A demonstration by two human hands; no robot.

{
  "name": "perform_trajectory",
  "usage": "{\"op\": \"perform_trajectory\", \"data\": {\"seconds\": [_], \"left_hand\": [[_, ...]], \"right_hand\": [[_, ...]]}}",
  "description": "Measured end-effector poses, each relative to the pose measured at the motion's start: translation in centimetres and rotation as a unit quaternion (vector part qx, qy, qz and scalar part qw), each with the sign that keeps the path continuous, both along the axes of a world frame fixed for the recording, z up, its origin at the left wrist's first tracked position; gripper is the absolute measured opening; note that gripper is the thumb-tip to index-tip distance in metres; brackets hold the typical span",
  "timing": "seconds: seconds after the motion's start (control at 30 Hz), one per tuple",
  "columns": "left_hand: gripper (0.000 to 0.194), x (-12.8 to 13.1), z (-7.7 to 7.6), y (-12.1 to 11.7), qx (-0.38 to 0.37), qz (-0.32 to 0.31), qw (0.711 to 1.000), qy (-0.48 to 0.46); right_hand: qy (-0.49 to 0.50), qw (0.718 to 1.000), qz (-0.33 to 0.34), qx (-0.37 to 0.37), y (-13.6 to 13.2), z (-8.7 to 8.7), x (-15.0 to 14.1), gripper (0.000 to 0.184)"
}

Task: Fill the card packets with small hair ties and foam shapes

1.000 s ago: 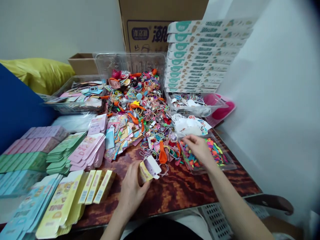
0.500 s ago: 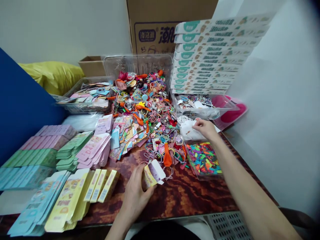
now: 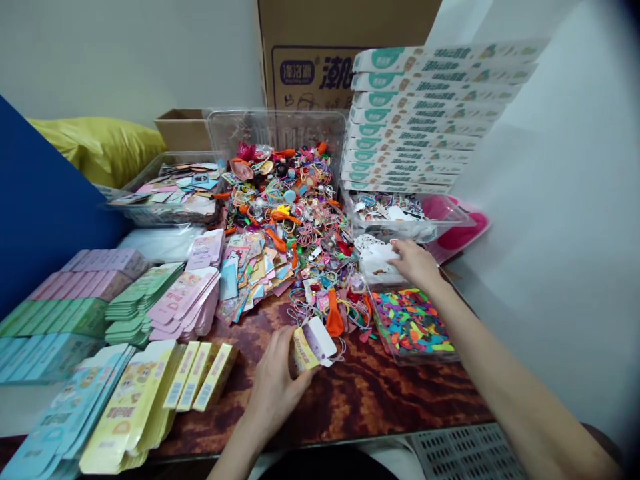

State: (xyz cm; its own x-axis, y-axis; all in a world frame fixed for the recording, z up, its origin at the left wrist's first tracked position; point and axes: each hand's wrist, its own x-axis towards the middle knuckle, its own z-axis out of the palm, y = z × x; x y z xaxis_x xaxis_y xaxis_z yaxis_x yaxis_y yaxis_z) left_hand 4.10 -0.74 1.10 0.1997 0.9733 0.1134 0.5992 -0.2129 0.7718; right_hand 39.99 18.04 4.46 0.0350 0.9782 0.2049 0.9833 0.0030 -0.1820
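In my left hand (image 3: 280, 373) is a small yellow box (image 3: 306, 350), its white end flap standing open and tilted toward the trinkets. My thumb and fingers wrap round its lower sides. Over on the right, my right hand (image 3: 416, 261) is at a clear tray of white paper pieces (image 3: 377, 257). Its fingers are bent together at the edge of the paper; what lies between the fingertips is too small to make out. A heap of mixed trinkets (image 3: 305, 220), with hair ties and orange balloons, spreads between the hands and the back bin.
A tray of colourful balloons (image 3: 413, 323) sits below my right forearm. White boxes (image 3: 420, 127) are stacked over a sticker tray (image 3: 400, 210). Flat yellow cartons (image 3: 133, 407), folded yellow boxes (image 3: 197, 377) and coloured box rows (image 3: 65, 320) fill the left. Small cards (image 3: 255, 270) lie mid-table.
My right hand has shifted slightly right and down over the white paper, which lies differently beneath the fingers. My left hand still holds the yellow box, and the view has moved a little.
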Motion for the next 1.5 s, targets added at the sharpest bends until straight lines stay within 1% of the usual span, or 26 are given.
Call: {"op": "perform_trajectory", "data": {"seconds": [0.13, 0.23, 0.3, 0.4, 0.47, 0.53, 0.6, 0.67, 0.77, 0.83, 0.87, 0.97, 1.07, 1.1, 1.13, 1.17, 1.2, 1.23, 1.27, 1.33, 1.37, 1.4, 1.43, 1.5], "left_hand": [[0.062, -0.4, -0.3, -0.5, -0.004, 0.005, 1.000, -0.003], [0.062, -0.5, -0.5, -0.8, -0.002, 0.001, 1.000, -0.002], [0.063, -0.6, -0.4, -0.9, -0.001, -0.003, 1.000, 0.001], [0.063, -0.8, -0.3, -1.1, -0.004, -0.006, 1.000, 0.003], [0.063, -0.9, -0.2, -1.3, -0.006, -0.001, 1.000, 0.002], [0.062, -1.1, -0.3, -1.3, -0.005, 0.008, 1.000, 0.004], [0.062, -1.3, -0.5, -1.3, -0.005, 0.013, 1.000, 0.008], [0.062, -1.3, -0.8, -1.3, -0.006, 0.011, 1.000, 0.013], [0.062, -1.1, -1.0, -1.1, -0.007, 0.001, 1.000, 0.017], [0.062, -0.8, -0.9, -1.0, -0.007, -0.003, 1.000, 0.019], [0.062, -0.7, -0.8, -0.9, -0.007, -0.004, 1.000, 0.020], [0.062, -0.5, -0.6, -0.8, -0.007, -0.003, 1.000, 0.021], [0.062, -0.9, -0.7, -0.8, -0.005, 0.002, 1.000, 0.018], [0.061, -1.1, -0.7, -0.8, -0.006, 0.004, 1.000, 0.016], [0.061, -1.2, -0.8, -0.8, -0.007, 0.007, 1.000, 0.014], [0.060, -1.3, -0.8, -0.8, -0.008, 0.010, 1.000, 0.011], [0.059, -1.3, -0.8, -0.7, -0.008, 0.011, 1.000, 0.008], [0.059, -1.3, -0.8, -0.7, -0.010, 0.010, 1.000, 0.005], [0.060, -1.2, -0.7, -0.6, -0.011, 0.009, 1.000, 0.002], [0.061, -1.0, -0.5, -0.5, -0.014, 0.005, 1.000, -0.001], [0.061, -1.0, -0.4, -0.5, -0.015, 0.002, 1.000, -0.002], [0.061, -1.0, -0.3, -0.5, -0.015, 0.000, 1.000, -0.003], [0.061, -1.1, -0.3, -0.4, -0.015, -0.001, 1.000, -0.003], [0.062, -1.3, -0.2, -0.4, -0.015, -0.001, 1.000, -0.005]], "right_hand": [[-0.004, 0.999, -0.009, 0.042, -1.8, 1.0, -0.3, 0.018], [0.013, 0.993, 0.002, 0.116, -3.0, 1.9, -0.6, 0.024], [0.015, 0.987, -0.005, 0.161, -3.8, 2.6, -0.9, 0.027], [0.039, 0.984, -0.019, 0.174, -5.6, 3.2, -1.1, 0.031], [0.095, 0.983, -0.018, 0.156, -7.2, 2.9, -0.6, 0.033], [0.154, 0.981, -0.030, 0.110, -8.8, 2.2, 0.2, 0.034], [0.175, 0.982, -0.045, 0.057, -10.4, 1.2, 1.0, 0.036], [0.131, 0.990, -0.034, 0.042, -11.6, 0.5, 1.3, 0.036], [-0.011, 0.998, 0.014, 0.056, -12.4, -0.1, 0.0, 0.032], [-0.084, 0.995, 0.040, 0.021, -12.4, -0.3, -1.7, 0.028], [-0.096, 0.994, 0.049, -0.006, -12.3, -0.4, -2.6, 0.026], [-0.058, 0.996, 0.044, -0.055, -11.9, -0.9, -3.8, 0.018], [-0.015, 0.998, 0.021, -0.063, -11.6, -1.2, -2.9, 0.020], [0.012, 0.998, 0.010, -0.062, -11.5, -1.2, -2.3, 0.022], [0.061, 0.996, -0.007, -0.060, -11.5, -1.2, -1.8, 0.025], [0.129, 0.989, -0.027, -0.060, -11.4, -1.1, -1.3, 0.027], [0.211, 0.974, -0.050, -0.061, -11.4, -1.0, -1.0, 0.030], [0.299, 0.949, -0.074, -0.064, -11.4, -0.8, -0.8, 0.033], [0.380, 0.917, -0.096, -0.071, -11.4, -0.6, -0.8, 0.036], [0.505, 0.850, -0.123, -0.090, -11.4, -0.2, -0.9, 0.041], [0.548, 0.820, -0.132, -0.098, -11.3, 0.0, -1.0, 0.044], [0.580, 0.797, -0.137, -0.103, -11.3, 0.1, -1.1, 0.046], [0.599, 0.781, -0.137, -0.109, -11.3, 0.3, -1.2, 0.048], [0.618, 0.766, -0.132, -0.118, -11.2, 0.6, -1.3, 0.049]]}}
